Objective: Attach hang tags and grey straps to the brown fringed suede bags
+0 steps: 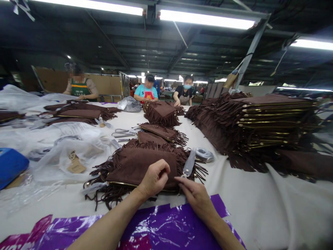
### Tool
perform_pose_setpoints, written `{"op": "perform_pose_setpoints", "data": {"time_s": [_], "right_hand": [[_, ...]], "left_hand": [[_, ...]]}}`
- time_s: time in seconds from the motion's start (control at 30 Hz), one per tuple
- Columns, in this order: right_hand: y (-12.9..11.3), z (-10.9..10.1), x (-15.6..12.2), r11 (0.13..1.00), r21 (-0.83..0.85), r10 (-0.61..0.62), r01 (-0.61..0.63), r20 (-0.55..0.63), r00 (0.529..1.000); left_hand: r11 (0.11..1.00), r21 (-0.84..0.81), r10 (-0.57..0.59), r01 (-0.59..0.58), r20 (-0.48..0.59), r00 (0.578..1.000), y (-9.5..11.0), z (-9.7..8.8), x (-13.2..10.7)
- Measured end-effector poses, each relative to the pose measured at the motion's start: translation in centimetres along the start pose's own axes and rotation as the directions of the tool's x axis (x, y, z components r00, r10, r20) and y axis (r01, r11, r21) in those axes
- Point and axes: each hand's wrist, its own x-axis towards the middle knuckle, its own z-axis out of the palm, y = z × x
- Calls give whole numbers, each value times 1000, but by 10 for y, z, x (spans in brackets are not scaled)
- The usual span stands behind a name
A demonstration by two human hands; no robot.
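One curled left hand (pixel 157 177) and one right hand (pixel 195 194), holds unclear, are apparently arranging the fringed bag (pixel 130 161)'s strap (pixel 189 163), next needing careful pinching.

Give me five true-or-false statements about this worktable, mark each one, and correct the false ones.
1. The left hand is curled over the brown fringed bag in front. True.
2. Purple plastic sheeting lies nearer the camera than that bag. True.
3. The right hand lies flat on the purple plastic sheeting. False: its fingertips are at the bag's right end, near a greyish strap.
4. The tall stack of brown items stands at the picture's left. False: it stands at the right.
5. A person in a green apron is across the table, toward the left. True.
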Motion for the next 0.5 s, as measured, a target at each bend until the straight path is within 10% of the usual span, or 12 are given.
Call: {"op": "perform_pose_setpoints", "data": {"time_s": [0.17,0.33,0.5], "right_hand": [[0,-13,8,732,593,398,-335,27,917],[0,-11,8,680,642,416,-354,60,907],[2,-11,7,665,656,421,-357,66,905]], "left_hand": [[993,48,80,-108,405,911,0,2,-3],[892,300,105,-338,590,801,5,11,-4],[801,428,78,-418,619,782,9,27,-3]]}}
